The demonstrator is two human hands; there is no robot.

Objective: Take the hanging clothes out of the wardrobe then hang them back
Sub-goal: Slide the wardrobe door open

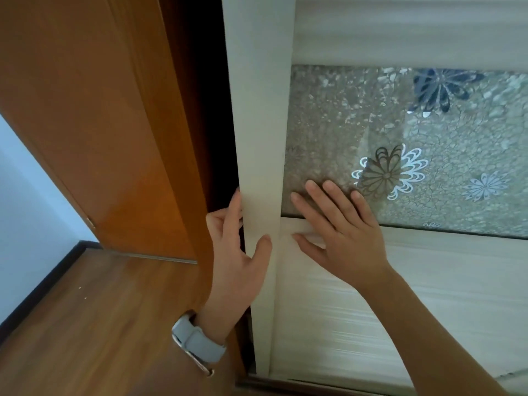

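A white sliding wardrobe door [428,295] fills the right of the view, with a frosted glass panel [471,155] printed with flowers. My left hand [237,252] grips the door's cream vertical edge strip [257,110], fingers curled behind it into a narrow dark gap [220,124], thumb on the front. My right hand [340,232] lies flat with fingers spread, over the bottom edge of the glass and the white rail under it. No clothes show; the wardrobe's inside is hidden.
The wardrobe's orange wooden side panel [100,124] stands at the left. Wooden floor [100,324] lies below it, meeting a pale wall [25,210] with a dark skirting. A grey watch [197,344] is on my left wrist.
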